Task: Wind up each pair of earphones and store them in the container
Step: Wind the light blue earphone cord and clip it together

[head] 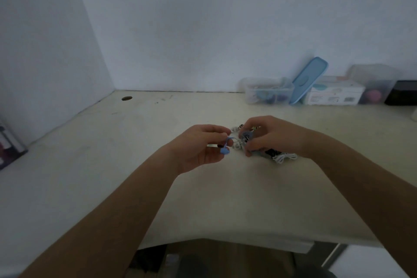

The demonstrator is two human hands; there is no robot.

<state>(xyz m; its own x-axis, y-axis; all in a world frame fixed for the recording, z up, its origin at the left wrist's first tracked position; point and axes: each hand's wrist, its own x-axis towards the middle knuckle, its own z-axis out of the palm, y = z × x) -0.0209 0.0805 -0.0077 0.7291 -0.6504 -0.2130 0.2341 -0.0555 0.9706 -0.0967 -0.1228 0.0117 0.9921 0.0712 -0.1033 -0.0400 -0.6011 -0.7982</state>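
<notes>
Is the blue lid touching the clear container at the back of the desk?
Touching. The head view shows the blue lid leaning tilted against the clear container, its lower edge meeting the container's right end.

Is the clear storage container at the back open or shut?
Open: the clear container has no lid on; its blue lid leans tilted against its right side.

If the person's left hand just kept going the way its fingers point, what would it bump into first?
Most likely the right hand and the bundle of earphones it grips. The left hand points rightward at them across a small gap, a blue cable pinched in its fingers. Depth is hard to judge from this one view.
</notes>
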